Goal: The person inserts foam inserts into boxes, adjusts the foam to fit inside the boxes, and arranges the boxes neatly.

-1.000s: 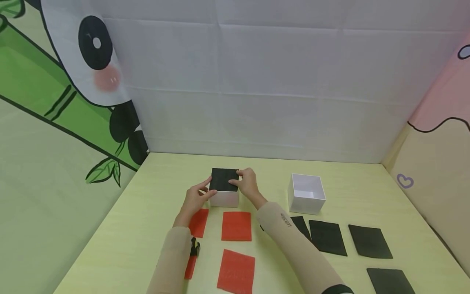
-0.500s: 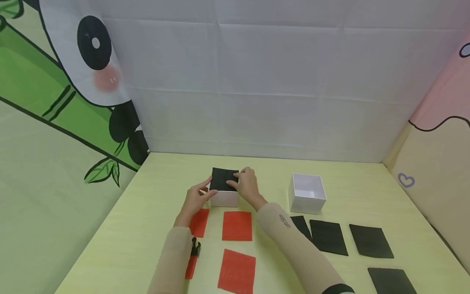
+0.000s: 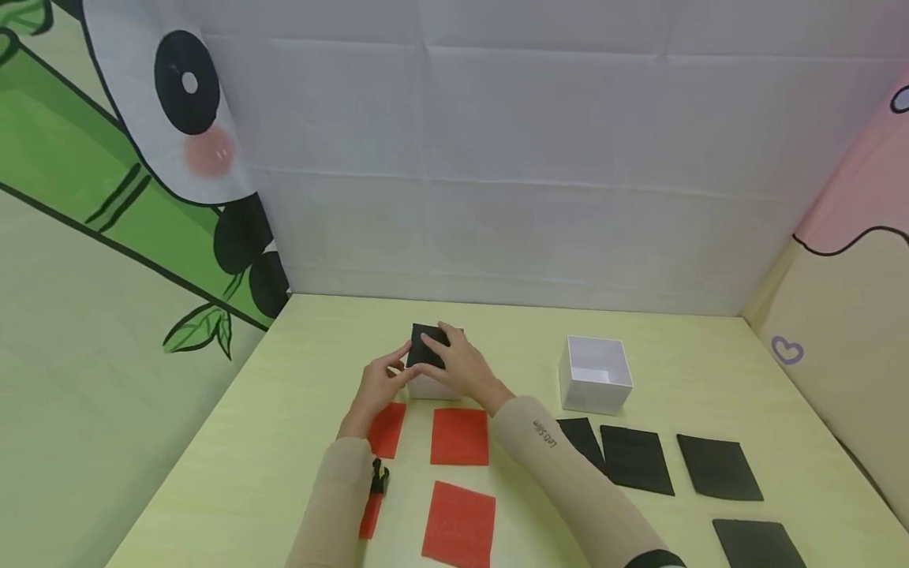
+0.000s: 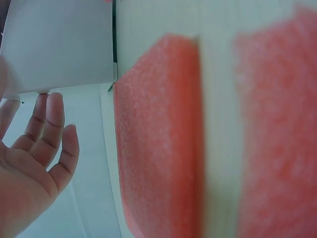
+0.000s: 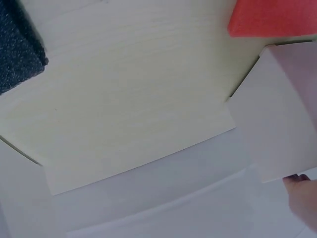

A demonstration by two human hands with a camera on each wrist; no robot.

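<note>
1. Since a second ago the right hand [image 3: 460, 368] has slid leftward across the top of the near white box [image 3: 430, 386], so its flat fingers now cover most of the black foam square [image 3: 424, 349], which sat fully exposed on the box mouth before
2. That hand is released, fingers straight, pressing down on the foam rather than grasping it
3. The left hand [image 3: 378, 384] is also released, fingers loosely extended, fingertips touching the box's left wall
4. To seat the square well, I judge it best to press evenly over its middle and corners so it goes down level, not tilted
5. Keep the left hand bracing the box against sliding towards the red foam squares [image 3: 459, 435] just in front
</note>
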